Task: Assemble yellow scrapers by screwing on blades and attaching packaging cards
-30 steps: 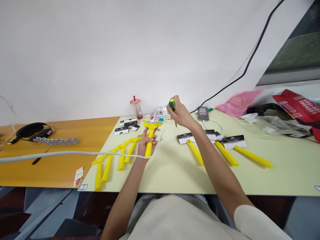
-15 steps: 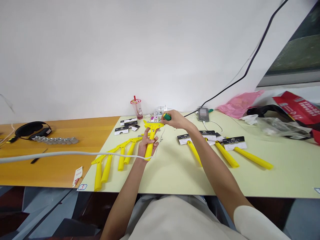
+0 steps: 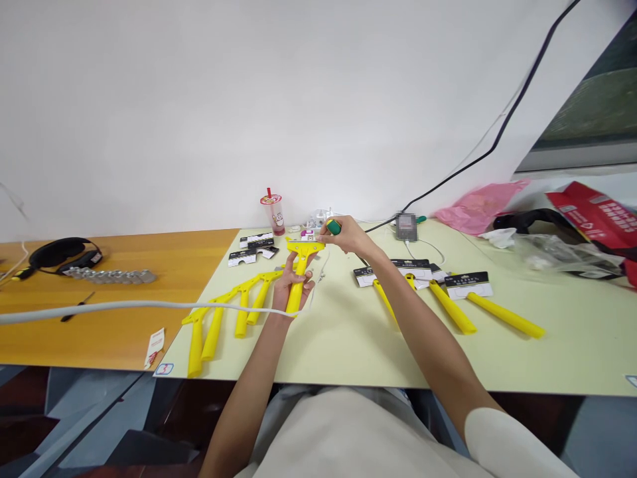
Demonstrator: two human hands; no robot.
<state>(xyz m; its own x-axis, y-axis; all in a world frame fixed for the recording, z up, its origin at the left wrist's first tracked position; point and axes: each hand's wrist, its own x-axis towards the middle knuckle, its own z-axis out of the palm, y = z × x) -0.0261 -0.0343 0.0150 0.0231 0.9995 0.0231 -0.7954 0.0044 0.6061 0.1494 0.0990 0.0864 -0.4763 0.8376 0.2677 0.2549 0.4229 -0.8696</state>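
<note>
My left hand point(image 3: 287, 287) is closed around the handle of a yellow scraper point(image 3: 301, 269), whose wide head points away from me. Just right of that head, my right hand point(image 3: 346, 235) grips a screwdriver by its green handle point(image 3: 334, 227); the shaft and tip are too small to make out. Several more yellow scrapers point(image 3: 213, 332) lie in a row left of my left hand. Beyond my right forearm, several scrapers point(image 3: 452, 307) have black-and-white cards point(image 3: 468, 285) at their heads.
Loose cards point(image 3: 243, 257) and a cup with a red straw point(image 3: 275, 216) stand toward the wall. A small device point(image 3: 407, 227) sits on a white cable. Bags point(image 3: 480, 206) pile up at the right. A blurred white cable point(image 3: 149, 305) crosses the view in front.
The screwdriver handle has tilted slightly and risen a little in my right hand. The scraper in my left hand has shifted very slightly left.
</note>
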